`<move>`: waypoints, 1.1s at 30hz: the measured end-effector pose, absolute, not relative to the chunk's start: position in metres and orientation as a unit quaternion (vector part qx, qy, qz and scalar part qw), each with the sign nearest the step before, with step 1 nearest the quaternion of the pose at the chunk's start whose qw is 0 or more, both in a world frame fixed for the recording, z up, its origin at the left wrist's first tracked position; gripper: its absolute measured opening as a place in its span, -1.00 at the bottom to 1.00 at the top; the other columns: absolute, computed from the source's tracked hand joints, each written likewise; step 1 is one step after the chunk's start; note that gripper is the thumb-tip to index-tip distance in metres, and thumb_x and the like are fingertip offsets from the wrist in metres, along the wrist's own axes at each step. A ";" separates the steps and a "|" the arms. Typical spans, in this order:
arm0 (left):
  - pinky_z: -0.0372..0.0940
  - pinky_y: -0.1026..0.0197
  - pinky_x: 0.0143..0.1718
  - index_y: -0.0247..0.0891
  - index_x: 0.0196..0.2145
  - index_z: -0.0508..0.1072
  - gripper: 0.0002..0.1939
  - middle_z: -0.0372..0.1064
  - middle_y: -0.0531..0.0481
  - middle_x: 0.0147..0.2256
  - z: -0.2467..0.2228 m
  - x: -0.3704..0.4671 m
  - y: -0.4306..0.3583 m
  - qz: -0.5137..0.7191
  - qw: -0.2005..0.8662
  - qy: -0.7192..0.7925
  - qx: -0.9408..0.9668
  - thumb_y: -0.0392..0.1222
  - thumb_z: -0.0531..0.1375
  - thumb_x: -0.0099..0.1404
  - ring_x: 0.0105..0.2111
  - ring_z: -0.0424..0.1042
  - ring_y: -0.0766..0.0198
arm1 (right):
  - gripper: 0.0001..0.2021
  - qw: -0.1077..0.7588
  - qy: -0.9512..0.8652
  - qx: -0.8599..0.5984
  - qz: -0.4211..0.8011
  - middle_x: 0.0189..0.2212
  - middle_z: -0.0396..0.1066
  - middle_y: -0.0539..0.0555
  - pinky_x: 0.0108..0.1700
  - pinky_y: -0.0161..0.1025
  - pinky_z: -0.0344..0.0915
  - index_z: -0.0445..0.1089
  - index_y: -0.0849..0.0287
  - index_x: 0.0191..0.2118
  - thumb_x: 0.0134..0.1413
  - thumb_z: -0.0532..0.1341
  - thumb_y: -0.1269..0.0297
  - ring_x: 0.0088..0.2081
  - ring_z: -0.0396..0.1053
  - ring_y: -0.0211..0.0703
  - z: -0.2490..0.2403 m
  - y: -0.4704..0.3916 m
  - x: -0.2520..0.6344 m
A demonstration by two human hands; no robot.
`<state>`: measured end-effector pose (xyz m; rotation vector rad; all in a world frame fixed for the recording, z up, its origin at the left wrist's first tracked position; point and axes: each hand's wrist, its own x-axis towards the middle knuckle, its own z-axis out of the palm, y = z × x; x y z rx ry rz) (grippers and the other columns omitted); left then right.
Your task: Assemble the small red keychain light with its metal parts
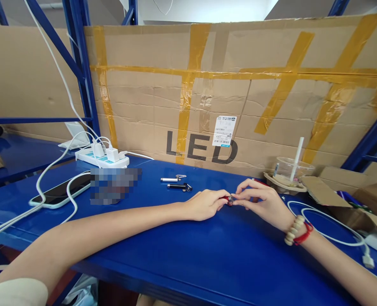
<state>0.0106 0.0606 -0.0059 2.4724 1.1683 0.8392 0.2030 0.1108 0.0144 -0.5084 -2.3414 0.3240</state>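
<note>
My left hand [206, 205] reaches across the blue table, its fingers closed round a small red tube [227, 198] with a metal end. Fingertips of my right hand [265, 202] pinch that metal end, so both hands meet on the one piece. Most of the tube is hidden by fingers. To the left, past my left hand, lie a silver keychain tube [169, 180] and a black keychain tube [176, 186], each with a small metal clip. Another red object [260, 182] shows partly behind my right hand.
At the left are a phone [64, 191] with a white cable and a power strip [102, 158]. A plastic cup [292, 170] with a straw stands in a cardboard holder at the right, near a coiled cable [328, 229] and an open carton [360, 212]. Taped cardboard [163, 106] walls the back.
</note>
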 end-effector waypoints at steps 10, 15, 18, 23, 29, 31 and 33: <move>0.13 0.38 -0.42 -0.20 -0.20 0.28 -0.75 0.26 0.10 -0.48 -0.003 0.011 0.058 0.254 0.153 0.386 0.874 -0.22 -0.15 0.32 -0.50 0.26 0.41 | -0.76 0.313 -0.934 -0.164 0.046 -0.32 0.28 0.10 -0.45 -0.33 0.26 0.49 0.10 -0.49 0.03 0.13 0.17 -0.52 0.25 -0.34 0.017 0.109 0.209; 0.13 0.37 -0.45 -0.17 -0.14 0.27 -0.73 0.31 0.08 -0.43 -0.001 0.010 0.055 0.227 0.122 0.386 0.886 -0.19 -0.15 0.32 -0.47 0.31 0.37 | -0.73 0.302 -0.940 -0.155 0.036 -0.34 0.26 0.08 -0.49 -0.35 0.18 0.46 0.12 -0.53 0.04 0.12 0.17 -0.56 0.19 -0.40 0.012 0.109 0.208; 0.14 0.37 -0.45 -0.17 -0.14 0.27 -0.74 0.33 0.08 -0.42 -0.001 0.011 0.055 0.222 0.105 0.398 0.884 -0.18 -0.13 0.32 -0.45 0.33 0.35 | -0.72 0.317 -0.931 -0.167 0.070 -0.36 0.26 0.08 -0.48 -0.36 0.18 0.45 0.15 -0.56 0.02 0.14 0.14 -0.53 0.21 -0.37 0.008 0.109 0.206; 0.16 0.37 -0.44 -0.16 -0.14 0.28 -0.76 0.36 0.08 -0.39 -0.003 0.011 0.058 0.237 0.093 0.420 0.871 -0.22 -0.10 0.29 -0.43 0.35 0.35 | -0.74 0.349 -0.904 -0.210 0.133 -0.41 0.24 0.06 -0.56 -0.39 0.13 0.42 0.18 -0.59 -0.05 0.19 0.13 -0.49 0.21 -0.33 0.004 0.106 0.201; 0.20 0.35 -0.36 -0.16 -0.16 0.34 -0.75 0.39 0.07 -0.37 -0.007 0.012 0.060 0.259 0.070 0.432 0.861 -0.20 -0.07 0.28 -0.39 0.37 0.33 | -0.75 0.374 -0.881 -0.236 0.170 -0.44 0.21 0.03 -0.49 -0.35 0.19 0.37 0.20 -0.62 -0.10 0.23 0.15 -0.47 0.22 -0.31 0.000 0.105 0.197; 0.20 0.35 -0.36 -0.17 -0.16 0.34 -0.74 0.40 0.06 -0.37 -0.007 0.012 0.060 0.268 0.070 0.440 0.854 -0.20 -0.07 0.28 -0.38 0.37 0.32 | -0.75 0.388 -0.872 -0.237 0.181 -0.45 0.20 0.03 -0.47 -0.33 0.20 0.37 0.20 -0.62 -0.10 0.22 0.15 -0.46 0.22 -0.29 -0.001 0.105 0.196; 0.21 0.35 -0.36 -0.18 -0.16 0.34 -0.75 0.40 0.05 -0.37 -0.006 0.013 0.060 0.275 0.071 0.441 0.851 -0.20 -0.06 0.27 -0.38 0.38 0.32 | -0.74 0.395 -0.867 -0.237 0.188 -0.45 0.19 0.04 -0.46 -0.32 0.21 0.36 0.20 -0.63 -0.10 0.22 0.13 -0.45 0.22 -0.28 -0.002 0.105 0.196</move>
